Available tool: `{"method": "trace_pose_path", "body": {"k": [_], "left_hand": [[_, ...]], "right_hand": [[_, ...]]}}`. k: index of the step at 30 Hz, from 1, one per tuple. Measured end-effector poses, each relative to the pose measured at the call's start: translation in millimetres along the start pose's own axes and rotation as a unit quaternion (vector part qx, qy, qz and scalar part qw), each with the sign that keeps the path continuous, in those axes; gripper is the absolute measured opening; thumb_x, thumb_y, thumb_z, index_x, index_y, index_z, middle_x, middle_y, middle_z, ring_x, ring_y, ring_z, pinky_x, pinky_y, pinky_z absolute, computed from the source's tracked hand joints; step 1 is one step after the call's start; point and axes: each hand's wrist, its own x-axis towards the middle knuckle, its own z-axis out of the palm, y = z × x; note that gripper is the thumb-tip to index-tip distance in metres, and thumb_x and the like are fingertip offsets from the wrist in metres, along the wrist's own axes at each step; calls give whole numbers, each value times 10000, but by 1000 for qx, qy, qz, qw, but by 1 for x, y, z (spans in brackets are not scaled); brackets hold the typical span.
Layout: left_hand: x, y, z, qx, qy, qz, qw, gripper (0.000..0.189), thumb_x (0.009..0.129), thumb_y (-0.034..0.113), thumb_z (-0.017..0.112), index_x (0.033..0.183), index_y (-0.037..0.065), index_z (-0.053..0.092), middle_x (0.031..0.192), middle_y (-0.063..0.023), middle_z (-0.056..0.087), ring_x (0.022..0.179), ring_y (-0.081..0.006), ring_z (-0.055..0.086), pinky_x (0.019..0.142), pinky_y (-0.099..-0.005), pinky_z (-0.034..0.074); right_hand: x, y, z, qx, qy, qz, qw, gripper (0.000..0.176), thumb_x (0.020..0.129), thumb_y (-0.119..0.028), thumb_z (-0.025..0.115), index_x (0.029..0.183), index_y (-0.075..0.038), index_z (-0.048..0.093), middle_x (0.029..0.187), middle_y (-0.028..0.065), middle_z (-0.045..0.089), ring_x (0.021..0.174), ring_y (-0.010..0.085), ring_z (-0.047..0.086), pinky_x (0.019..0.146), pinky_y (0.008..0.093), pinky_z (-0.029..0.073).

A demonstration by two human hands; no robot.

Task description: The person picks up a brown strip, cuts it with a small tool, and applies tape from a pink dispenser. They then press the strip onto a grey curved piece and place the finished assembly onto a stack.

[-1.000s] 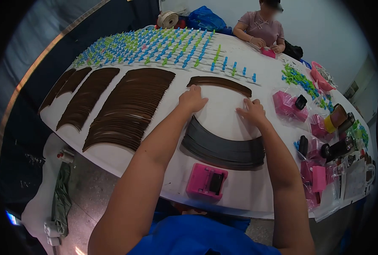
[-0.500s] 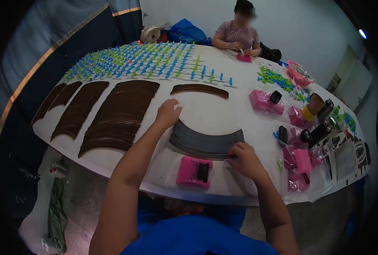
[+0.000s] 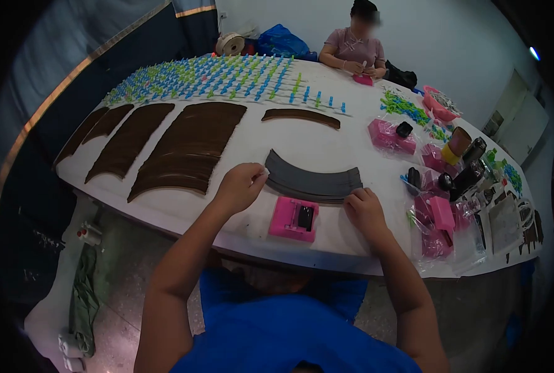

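Observation:
A stack of curved, dark grey, thin strips (image 3: 314, 179) lies in front of me on the white table, with brownish edges along its lower side. My left hand (image 3: 242, 186) is by the stack's left end, thumb and fingers pinched together; what is between them is too small to make out. At the other end, my right hand (image 3: 364, 208) has its fingers curled against the lower right corner of the strips. A pink block (image 3: 293, 221) with a black roller-like part sits just below the stack, between both hands.
Dark brown curved strips (image 3: 193, 146) lie in several groups at left, with one narrow group (image 3: 302, 117) behind. Rows of blue and green clips (image 3: 227, 78) fill the far left. Pink boxes (image 3: 394, 137) and bottles (image 3: 468, 180) stand right. A co-worker (image 3: 358, 53) sits opposite.
My left hand has drawn back toward me from above the stack's left end, its fingers now pinched. My right hand stays at the right end. The whole view has shifted slightly.

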Motion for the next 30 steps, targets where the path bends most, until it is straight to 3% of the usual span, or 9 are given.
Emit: {"method": "trace_pose_path", "body": {"k": [8, 10, 11, 13, 14, 16, 23, 25, 30], "left_hand": [[-14, 22, 18, 9, -20, 61, 998, 114, 939, 126, 654, 926, 20, 690, 875, -160, 688, 857, -355, 654, 784, -453, 517], [-9, 30, 31, 28, 8, 162, 986, 93, 919, 106, 661, 897, 23, 696, 853, -159, 691, 843, -365, 655, 800, -466, 519], [-6, 36, 41, 26, 7, 156, 987, 93, 919, 106, 661, 897, 23, 696, 853, -159, 691, 843, -365, 655, 800, -466, 519], [1, 51, 59, -5, 116, 266, 957, 100, 905, 110, 682, 860, 22, 696, 825, -155, 688, 832, -363, 659, 797, -476, 520], [2, 58, 59, -8, 115, 260, 959, 100, 905, 110, 682, 860, 22, 696, 825, -155, 688, 832, -363, 659, 797, -476, 520], [4, 75, 51, 43, 5, 229, 973, 101, 879, 120, 709, 834, 30, 696, 826, -156, 688, 847, -343, 671, 796, -470, 525], [12, 76, 14, 192, -50, 286, 938, 34, 831, 82, 702, 839, 50, 691, 837, -96, 678, 856, -302, 672, 759, -425, 528], [14, 72, 10, 215, -65, 317, 922, 34, 822, 79, 692, 846, 56, 699, 828, -88, 668, 856, -298, 670, 760, -421, 532], [22, 81, -3, 245, -105, 340, 902, 53, 830, 80, 697, 875, 75, 725, 842, -78, 677, 887, -276, 666, 818, -411, 538]], "right_hand": [[14, -6, -14, -25, -40, 0, 999, 123, 820, -52, 729, 897, -64, 633, 896, 106, 628, 884, 337, 624, 862, 433, 475], [28, -12, -23, 4, -86, 23, 996, 135, 866, -81, 721, 955, -70, 620, 897, 115, 625, 899, 350, 620, 909, 432, 434], [36, -18, -31, 7, -92, 23, 995, 135, 866, -81, 721, 955, -70, 620, 897, 115, 625, 899, 350, 620, 909, 432, 434], [59, -42, -52, 65, -86, -4, 994, 118, 908, -64, 687, 944, -51, 575, 940, 119, 634, 878, 342, 652, 823, 453, 483], [66, -54, -60, 67, -92, -3, 993, 118, 908, -64, 687, 944, -51, 575, 940, 119, 634, 878, 342, 652, 823, 453, 483], [75, -73, -72, 155, -70, 38, 985, 125, 923, -54, 694, 951, -26, 576, 923, 129, 630, 829, 345, 660, 743, 428, 521], [59, -65, -63, 228, -83, 110, 964, 107, 921, -47, 726, 987, -15, 648, 929, 140, 652, 768, 301, 669, 695, 374, 548], [57, -63, -56, 246, -105, 76, 960, 125, 913, -43, 750, 992, -4, 662, 880, 94, 654, 700, 192, 641, 639, 324, 529], [64, -70, -41, 273, -170, 72, 944, 118, 910, -53, 736, 1011, -35, 677, 887, 121, 698, 741, 274, 680, 684, 369, 552]]}}
